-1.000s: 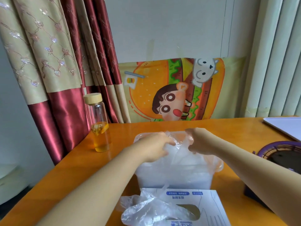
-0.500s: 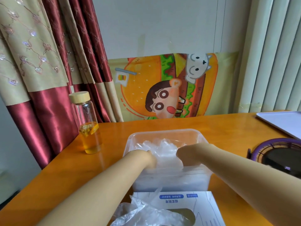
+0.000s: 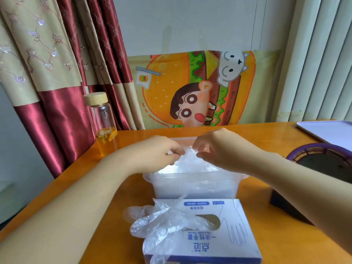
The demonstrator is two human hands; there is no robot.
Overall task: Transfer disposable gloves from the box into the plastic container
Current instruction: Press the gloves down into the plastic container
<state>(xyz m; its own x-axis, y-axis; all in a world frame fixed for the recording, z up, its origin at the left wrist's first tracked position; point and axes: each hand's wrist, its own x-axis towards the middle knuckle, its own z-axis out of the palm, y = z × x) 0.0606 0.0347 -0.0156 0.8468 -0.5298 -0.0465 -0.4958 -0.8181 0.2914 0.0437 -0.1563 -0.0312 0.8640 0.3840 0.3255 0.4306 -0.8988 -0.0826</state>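
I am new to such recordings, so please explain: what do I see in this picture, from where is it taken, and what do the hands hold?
No machine here: a person works with bare hands, and the camera sits on the head, looking down. The left hand and right hand pinch thin clear gloves with their fingers above a plastic container. Nearer the camera lies the glove box, one glove hanging from its opening. A glass bottle with yellow liquid stands to the left on the orange table.

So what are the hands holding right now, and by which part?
Both the left hand and right hand pinch the top of a crumpled clear disposable glove, bunched over the plastic container.
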